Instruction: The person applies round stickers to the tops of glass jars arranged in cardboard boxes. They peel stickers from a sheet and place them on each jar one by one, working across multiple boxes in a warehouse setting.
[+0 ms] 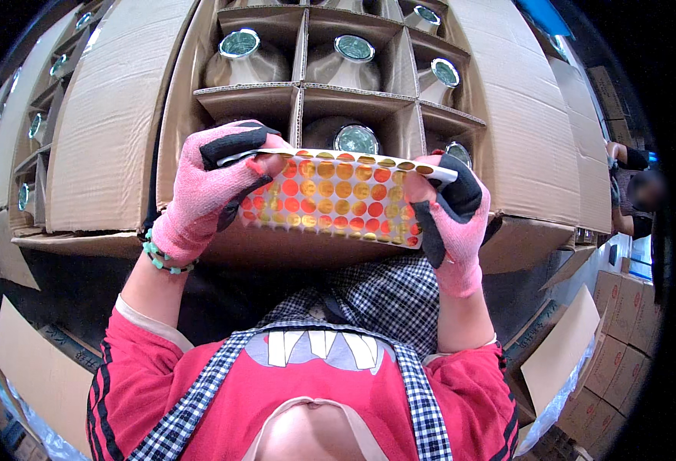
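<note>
Through the head camera I see the pink-and-black-gloved left hand [217, 177], its fingers curled and pinching one end of a thin sheet of round red and gold stickers [330, 194]. The matching gloved right hand [459, 219] pinches the other end between thumb and fingers. I have the sheet stretched between them, above the near edge of an open brown cardboard carton [115, 131], whose cardboard dividers [357, 93] separate bottles with round greenish mouths [356, 140].
</note>
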Action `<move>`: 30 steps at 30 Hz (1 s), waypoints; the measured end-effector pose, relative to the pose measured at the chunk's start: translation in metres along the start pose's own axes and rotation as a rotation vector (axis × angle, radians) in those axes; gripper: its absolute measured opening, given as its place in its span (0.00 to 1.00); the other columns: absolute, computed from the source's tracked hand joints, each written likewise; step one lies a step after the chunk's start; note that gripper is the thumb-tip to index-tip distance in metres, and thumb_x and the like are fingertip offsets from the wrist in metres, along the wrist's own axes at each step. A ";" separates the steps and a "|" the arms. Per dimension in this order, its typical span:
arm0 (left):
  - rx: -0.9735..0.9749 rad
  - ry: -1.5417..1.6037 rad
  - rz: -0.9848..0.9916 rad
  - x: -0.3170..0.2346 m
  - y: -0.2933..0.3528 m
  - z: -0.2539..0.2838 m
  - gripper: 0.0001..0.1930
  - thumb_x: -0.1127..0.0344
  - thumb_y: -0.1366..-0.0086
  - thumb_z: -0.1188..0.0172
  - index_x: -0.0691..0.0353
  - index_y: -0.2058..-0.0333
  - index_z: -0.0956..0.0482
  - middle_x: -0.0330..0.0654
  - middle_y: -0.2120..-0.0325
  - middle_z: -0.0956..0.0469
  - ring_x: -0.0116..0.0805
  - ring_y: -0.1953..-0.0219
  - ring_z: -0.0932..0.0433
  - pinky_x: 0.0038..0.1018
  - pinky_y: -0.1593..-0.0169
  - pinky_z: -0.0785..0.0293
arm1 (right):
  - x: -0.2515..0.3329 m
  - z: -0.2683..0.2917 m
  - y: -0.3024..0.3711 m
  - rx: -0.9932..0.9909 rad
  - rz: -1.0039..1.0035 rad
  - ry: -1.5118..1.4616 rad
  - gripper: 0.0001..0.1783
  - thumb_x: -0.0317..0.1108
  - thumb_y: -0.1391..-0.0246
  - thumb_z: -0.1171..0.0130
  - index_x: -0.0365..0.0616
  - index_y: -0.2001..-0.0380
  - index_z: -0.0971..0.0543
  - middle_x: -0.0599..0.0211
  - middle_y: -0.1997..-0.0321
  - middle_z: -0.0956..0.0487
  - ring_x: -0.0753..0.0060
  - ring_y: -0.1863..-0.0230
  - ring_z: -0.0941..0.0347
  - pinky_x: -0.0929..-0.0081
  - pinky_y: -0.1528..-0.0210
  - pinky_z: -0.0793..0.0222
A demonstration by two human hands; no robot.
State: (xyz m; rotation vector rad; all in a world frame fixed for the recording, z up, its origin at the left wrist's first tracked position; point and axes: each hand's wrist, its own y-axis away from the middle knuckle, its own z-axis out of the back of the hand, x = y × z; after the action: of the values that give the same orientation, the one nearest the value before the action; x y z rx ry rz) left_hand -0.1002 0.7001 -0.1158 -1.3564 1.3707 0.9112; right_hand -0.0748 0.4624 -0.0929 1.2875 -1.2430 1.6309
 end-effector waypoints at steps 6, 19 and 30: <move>-0.023 -0.097 0.007 -0.003 0.000 -0.002 0.07 0.70 0.52 0.41 0.66 0.74 0.25 0.33 0.78 0.28 0.19 0.73 0.31 0.15 0.69 0.35 | 0.004 0.004 0.001 -0.001 -0.013 0.062 0.10 0.21 0.62 0.45 0.34 0.71 0.27 0.71 0.72 0.28 0.81 0.69 0.33 0.85 0.62 0.39; -0.063 -0.113 0.066 -0.004 0.001 -0.002 0.07 0.70 0.53 0.41 0.67 0.75 0.25 0.34 0.79 0.28 0.18 0.74 0.31 0.14 0.70 0.36 | 0.015 0.000 -0.008 -0.023 0.428 0.746 0.12 0.22 0.67 0.42 0.39 0.71 0.27 0.60 0.68 0.27 0.62 0.64 0.30 0.72 0.58 0.38; -0.053 -0.142 0.054 0.016 -0.001 0.005 0.08 0.68 0.54 0.42 0.68 0.78 0.28 0.34 0.79 0.33 0.21 0.76 0.36 0.16 0.71 0.41 | 0.011 0.011 -0.008 0.058 0.474 0.866 0.13 0.26 0.73 0.43 0.43 0.76 0.29 0.65 0.71 0.30 0.61 0.65 0.33 0.69 0.61 0.38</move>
State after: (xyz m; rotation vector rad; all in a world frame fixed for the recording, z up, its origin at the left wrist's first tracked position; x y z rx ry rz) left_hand -0.0967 0.7009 -0.1322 -1.2741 1.2876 1.0655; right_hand -0.0667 0.4537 -0.0797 0.1975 -0.9631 2.2123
